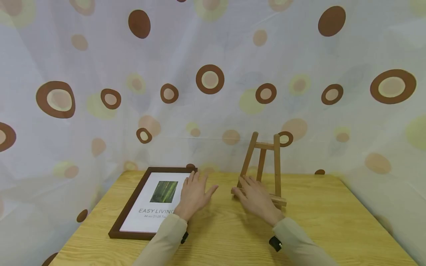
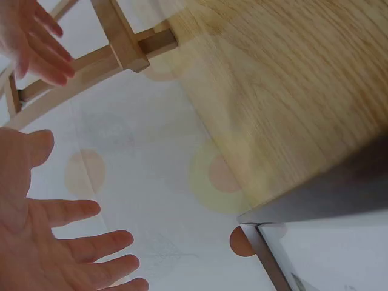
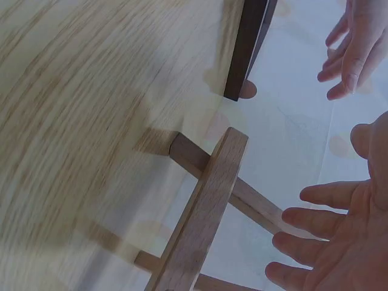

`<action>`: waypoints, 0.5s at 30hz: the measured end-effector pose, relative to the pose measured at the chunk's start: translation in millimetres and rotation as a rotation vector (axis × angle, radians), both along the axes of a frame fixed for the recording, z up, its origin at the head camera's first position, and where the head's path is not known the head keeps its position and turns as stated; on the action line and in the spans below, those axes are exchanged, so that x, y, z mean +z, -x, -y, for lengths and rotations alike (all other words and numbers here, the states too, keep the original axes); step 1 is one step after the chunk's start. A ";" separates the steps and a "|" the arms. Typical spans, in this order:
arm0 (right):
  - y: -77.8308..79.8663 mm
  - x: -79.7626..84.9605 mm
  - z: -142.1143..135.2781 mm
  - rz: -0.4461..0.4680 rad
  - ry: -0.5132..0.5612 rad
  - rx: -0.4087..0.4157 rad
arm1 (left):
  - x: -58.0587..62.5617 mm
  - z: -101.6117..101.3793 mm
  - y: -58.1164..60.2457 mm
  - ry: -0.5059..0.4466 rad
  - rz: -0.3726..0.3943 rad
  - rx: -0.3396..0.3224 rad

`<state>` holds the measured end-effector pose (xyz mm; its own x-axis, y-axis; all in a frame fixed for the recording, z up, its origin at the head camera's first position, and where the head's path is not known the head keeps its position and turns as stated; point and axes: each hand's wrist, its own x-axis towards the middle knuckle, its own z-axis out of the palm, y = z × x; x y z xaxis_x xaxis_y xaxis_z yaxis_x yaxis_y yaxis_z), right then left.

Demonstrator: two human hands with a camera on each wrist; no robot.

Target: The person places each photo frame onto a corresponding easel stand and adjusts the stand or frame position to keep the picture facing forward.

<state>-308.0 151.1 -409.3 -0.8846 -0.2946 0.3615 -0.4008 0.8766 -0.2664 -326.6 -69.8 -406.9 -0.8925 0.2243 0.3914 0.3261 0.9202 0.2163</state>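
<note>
A picture frame with a dark brown border lies flat on the left of the table, its white sheet reading "EASY LIVING" below a small green picture. My left hand hovers over the frame's right side, fingers spread and thumb pointing right, hiding part of that border. To the right stands a small wooden easel, upright on its legs. My right hand is in front of its lower ledge, overlapping the ledge's left part in the head view. The right wrist view shows those fingers extended, holding nothing.
The light wood-grain table ends at the back against a pale cloth with brown and yellow circles, which also hangs along both sides. A strip of tabletop lies between the frame and the easel. Each wrist wears a dark strap.
</note>
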 end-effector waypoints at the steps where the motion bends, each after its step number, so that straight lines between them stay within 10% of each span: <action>1: -0.1 0.7 0.3 0.007 0.018 0.002 | -0.7 1.0 0.7 -0.013 -0.017 -0.002; 15: -0.5 -0.7 11.3 0.166 0.370 0.060 | -9.8 28.3 1.0 -0.448 0.143 0.025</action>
